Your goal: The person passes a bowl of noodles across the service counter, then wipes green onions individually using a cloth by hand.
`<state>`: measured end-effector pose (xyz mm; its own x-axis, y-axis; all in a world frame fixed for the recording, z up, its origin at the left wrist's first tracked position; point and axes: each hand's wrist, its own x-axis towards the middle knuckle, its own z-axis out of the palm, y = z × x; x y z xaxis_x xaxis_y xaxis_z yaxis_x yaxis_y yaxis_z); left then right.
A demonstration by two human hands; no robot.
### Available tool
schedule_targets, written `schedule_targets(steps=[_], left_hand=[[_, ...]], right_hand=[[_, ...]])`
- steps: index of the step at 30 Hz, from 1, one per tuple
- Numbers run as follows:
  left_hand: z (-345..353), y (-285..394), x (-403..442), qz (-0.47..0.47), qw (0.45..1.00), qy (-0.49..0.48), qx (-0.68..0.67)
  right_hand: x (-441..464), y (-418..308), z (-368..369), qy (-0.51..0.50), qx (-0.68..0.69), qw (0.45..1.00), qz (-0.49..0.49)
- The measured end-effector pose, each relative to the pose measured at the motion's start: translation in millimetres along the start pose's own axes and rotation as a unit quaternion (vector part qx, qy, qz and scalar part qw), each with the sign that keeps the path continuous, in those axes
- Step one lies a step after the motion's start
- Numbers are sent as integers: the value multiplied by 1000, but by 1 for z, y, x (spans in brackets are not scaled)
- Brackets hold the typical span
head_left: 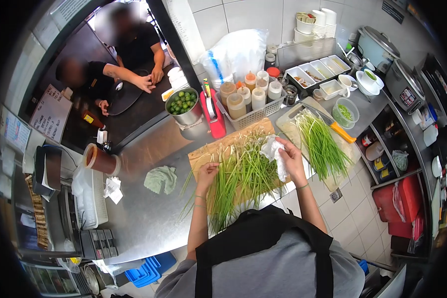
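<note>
A loose pile of spring onions [246, 171] lies spread over a wooden board [203, 154] in front of me. My left hand [207, 176] is at the pile's left side, fingers pinched together around a thin stalk at its edge. My right hand [292, 161] is closed on a crumpled white paper towel [272, 150], held over the right part of the pile. To the right, a second bunch of spring onions [322, 144] rests on a pale cutting board [289, 124], beside a knife with an orange handle [342, 132].
Behind the boards stand a basket of squeeze bottles [258, 114], a red holder [212, 116] and a pot of green limes [184, 105]. A green cloth [160, 180] lies on the steel counter [134, 208]. Two people [111, 64] are beyond the pass-through window.
</note>
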<state>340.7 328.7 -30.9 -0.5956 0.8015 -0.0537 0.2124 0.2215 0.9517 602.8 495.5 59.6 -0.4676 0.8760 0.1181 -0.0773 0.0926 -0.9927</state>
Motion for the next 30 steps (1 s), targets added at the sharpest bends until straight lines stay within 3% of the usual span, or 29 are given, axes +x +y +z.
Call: schedule_targets(steps=[2, 5, 8, 14, 23, 26, 29, 30], left_hand=[[5, 7, -6, 98, 958, 81, 256], [14, 20, -14, 45, 949, 99, 297], [22, 30, -21, 0, 958, 76, 277], [11, 40, -16, 17, 975, 124, 183], [-36, 77, -6, 48, 990, 130, 39], [-34, 90, -7, 20, 994, 104, 10], [-27, 74, -8, 21, 977, 6, 210], [-25, 69, -10, 21, 976, 3, 217]], right_hand=[[1, 1, 0, -3, -1, 1000, -8], [1, 6, 1, -2, 13, 1000, -14], [0, 7, 1, -12, 11, 1000, 9], [-1, 0, -3, -22, 9, 999, 32], [-1, -8, -5, -20, 0, 999, 32], [-1, -7, -5, -23, 0, 999, 35], [-3, -10, -4, -21, 10, 999, 30], [-3, -11, -5, -19, 15, 999, 26]])
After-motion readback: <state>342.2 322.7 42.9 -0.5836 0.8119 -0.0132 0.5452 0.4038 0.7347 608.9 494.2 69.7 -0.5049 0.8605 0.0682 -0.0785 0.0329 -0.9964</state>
